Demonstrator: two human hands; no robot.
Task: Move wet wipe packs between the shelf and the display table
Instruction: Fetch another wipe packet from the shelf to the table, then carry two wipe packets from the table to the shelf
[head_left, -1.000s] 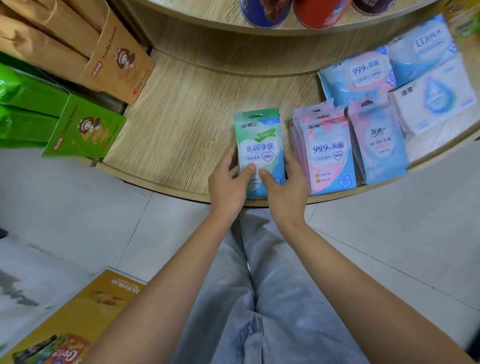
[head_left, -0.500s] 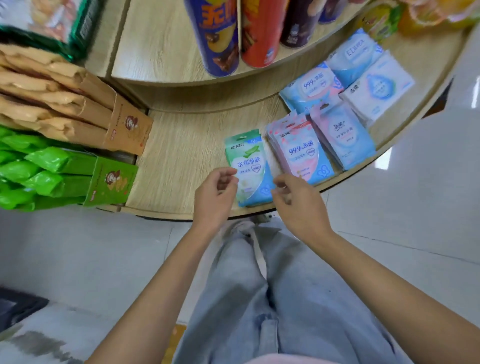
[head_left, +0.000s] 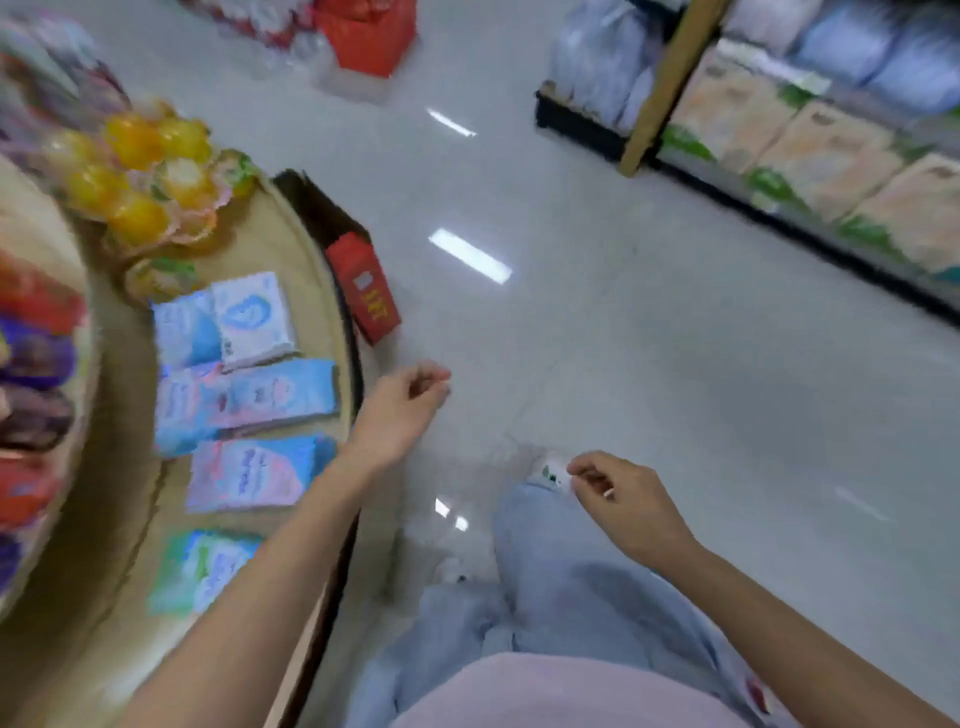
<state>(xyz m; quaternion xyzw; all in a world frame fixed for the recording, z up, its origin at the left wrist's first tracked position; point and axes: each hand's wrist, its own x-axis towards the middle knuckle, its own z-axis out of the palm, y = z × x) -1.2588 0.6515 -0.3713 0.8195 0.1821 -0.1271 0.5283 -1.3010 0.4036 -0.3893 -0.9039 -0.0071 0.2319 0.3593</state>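
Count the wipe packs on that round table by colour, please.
Green pack: 1
Pink pack: 1 (possibly a stack, too blurred to tell)
Blue packs: 3
White pack: 1
Total: 6

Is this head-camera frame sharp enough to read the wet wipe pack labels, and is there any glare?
Head view: heavy motion blur throughout, so print on the wet wipe packs is unreadable, and the shelf at upper right is smeared; bright ceiling-light glare streaks the floor; wide-angle distortion bends the display table rim; both empty hands, left hand and right hand, are soft-edged.
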